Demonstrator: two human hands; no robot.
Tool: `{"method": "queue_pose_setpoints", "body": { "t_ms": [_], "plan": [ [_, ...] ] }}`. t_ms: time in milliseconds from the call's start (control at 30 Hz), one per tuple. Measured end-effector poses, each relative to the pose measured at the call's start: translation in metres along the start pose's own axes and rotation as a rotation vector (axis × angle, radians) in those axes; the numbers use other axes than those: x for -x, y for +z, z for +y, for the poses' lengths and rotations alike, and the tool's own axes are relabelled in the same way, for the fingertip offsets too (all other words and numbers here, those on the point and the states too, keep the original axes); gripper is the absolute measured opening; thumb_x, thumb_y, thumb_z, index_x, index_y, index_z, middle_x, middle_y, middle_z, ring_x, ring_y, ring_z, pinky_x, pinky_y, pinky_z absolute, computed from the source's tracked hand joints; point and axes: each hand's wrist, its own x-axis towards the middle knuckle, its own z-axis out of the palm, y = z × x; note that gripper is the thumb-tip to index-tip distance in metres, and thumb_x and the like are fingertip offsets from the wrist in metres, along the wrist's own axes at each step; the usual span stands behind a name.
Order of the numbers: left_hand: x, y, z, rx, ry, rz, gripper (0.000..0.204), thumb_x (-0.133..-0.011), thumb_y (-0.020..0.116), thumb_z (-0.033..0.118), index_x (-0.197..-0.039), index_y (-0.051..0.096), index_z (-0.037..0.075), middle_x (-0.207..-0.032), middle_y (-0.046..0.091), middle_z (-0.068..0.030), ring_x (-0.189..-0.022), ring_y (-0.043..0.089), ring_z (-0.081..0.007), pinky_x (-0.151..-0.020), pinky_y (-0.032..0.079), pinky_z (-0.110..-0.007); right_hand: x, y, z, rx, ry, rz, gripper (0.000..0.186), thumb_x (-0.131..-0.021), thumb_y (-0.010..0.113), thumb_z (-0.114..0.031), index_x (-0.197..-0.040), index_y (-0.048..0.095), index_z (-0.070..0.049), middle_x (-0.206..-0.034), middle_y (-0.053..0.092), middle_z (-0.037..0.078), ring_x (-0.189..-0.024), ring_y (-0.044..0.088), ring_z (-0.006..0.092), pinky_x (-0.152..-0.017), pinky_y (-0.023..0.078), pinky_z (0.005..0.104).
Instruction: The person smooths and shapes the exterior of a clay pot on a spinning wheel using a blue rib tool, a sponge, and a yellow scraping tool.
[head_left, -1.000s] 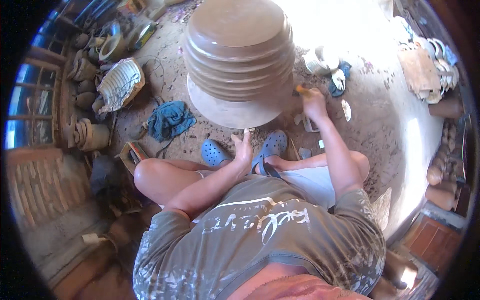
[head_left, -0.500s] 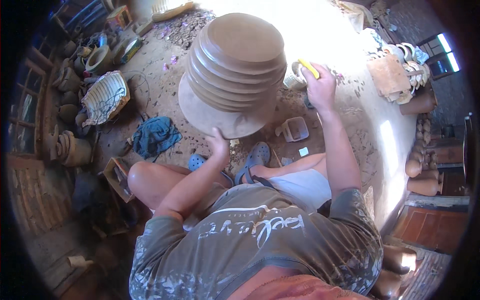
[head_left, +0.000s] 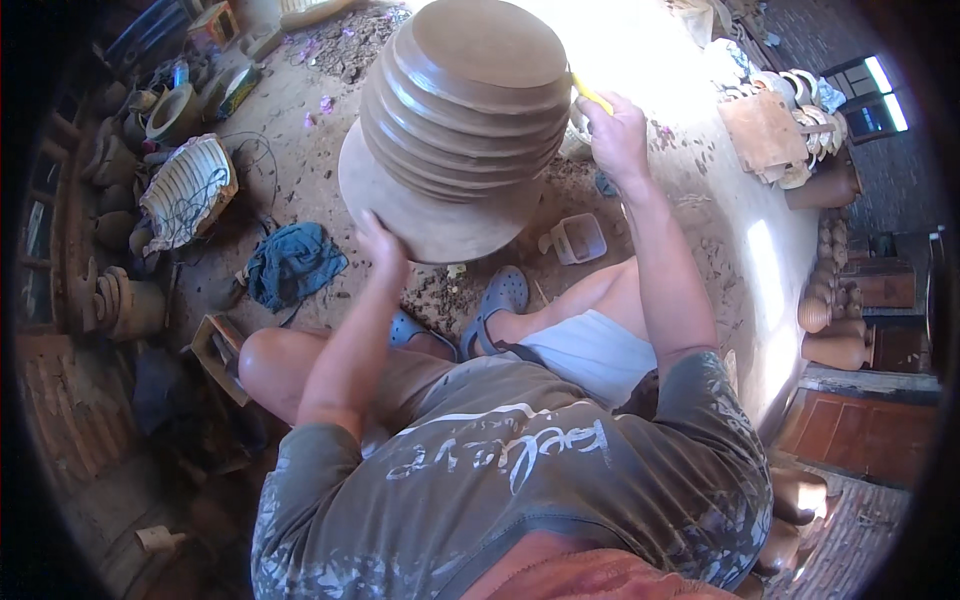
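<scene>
Supporting the ribbed clay vessel (head_left: 465, 125) is a round clay-coloured disc (head_left: 450, 238), placed ahead of the blue perforated clogs (head_left: 505, 292). A narrow yellow tool (head_left: 594, 97) is held in the closed right hand (head_left: 621, 148), its far end at the vessel's right wall; contact cannot be confirmed. The left hand (head_left: 383, 243) is laid against the disc's near-left rim; whether the rim is pinched cannot be told, the underside being hidden.

Handling (judged): considerable weight is expected from the bulk. The wall is presumed damp, slightly slippery and easily dented, the ridges most of all; firm pressure by fingertips should be avoided. Hold is best taken at the disc's rim, so that the clay is left unloaded; if the vessel must be touched, flat palms low on opposite sides are advised.

Appearance: grey-brown; upper face flat, round and smooth; wall ringed by stacked rounded ridges, with a bluish sheen noted at left.
</scene>
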Motion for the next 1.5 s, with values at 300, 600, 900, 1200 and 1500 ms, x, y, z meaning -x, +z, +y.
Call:
{"method": "queue_pose_setpoints", "body": {
  "t_ms": [300,600,900,1200,1500],
  "plan": [
    [0.083,0.0,-0.077,0.076,-0.382,-0.243,0.075,-0.105,0.041,0.061,-0.152,0.038,0.003,-0.153,0.047,-0.0137,-0.143,0.041,-0.0283,-0.114,0.037,-0.045,0.0,0.014,-0.011,0.05,-0.146,-0.01,0.024,-0.093,0.067,-0.012,-0.108,0.072,0.006,-0.098,0.063,0.007,-0.084,0.059,0.0117,-0.075,0.047,0.0279],
    [0.059,0.004,-0.045,0.153,-0.074,-0.075,0.078,-0.106,0.025,0.064,-0.155,0.037,0.004,-0.143,0.054,-0.0149,-0.125,0.054,-0.0289,-0.108,0.041,-0.041,0.008,0.017,-0.015,0.096,-0.105,0.012,0.031,-0.093,0.068,-0.011,-0.12,0.072,0.003,-0.103,0.065,0.008,-0.094,0.063,0.0157,-0.085,0.049,0.0286],
    [-0.008,-0.017,0.024,0.347,-0.174,-0.317,0.087,-0.103,0.032,0.068,-0.157,0.025,0.0,-0.162,0.032,-0.0197,-0.146,0.037,-0.0344,-0.12,0.032,-0.048,0.021,0.005,-0.01,0.215,-0.098,0.05,0.031,-0.092,0.067,-0.012,-0.119,0.073,0.001,-0.102,0.066,0.01,-0.095,0.065,0.0184,-0.087,0.049,0.029],
    [0.113,-0.009,-0.044,-0.195,-0.621,-0.5,0.08,-0.1,0.045,0.068,-0.157,0.032,0.013,-0.158,0.039,-0.0137,-0.141,0.039,-0.0349,-0.115,0.033,-0.055,0.022,0.014,-0.013,0.312,-0.176,0.089,0.036,-0.089,0.063,-0.019,-0.117,0.072,0.002,-0.103,0.071,0.022,-0.093,0.07,0.0324,-0.087,0.053,0.036],
    [0.016,-0.006,-0.007,-0.118,-0.118,-0.017,0.083,-0.104,0.038,0.064,-0.158,0.024,0.002,-0.16,0.034,-0.0172,-0.141,0.042,-0.031,-0.116,0.036,-0.045,0.02,0.018,-0.015,0.293,-0.194,0.087,0.037,-0.089,0.059,-0.021,-0.117,0.072,0.001,-0.102,0.073,0.026,-0.089,0.073,0.0354,-0.084,0.056,0.0374]
  ]
}}
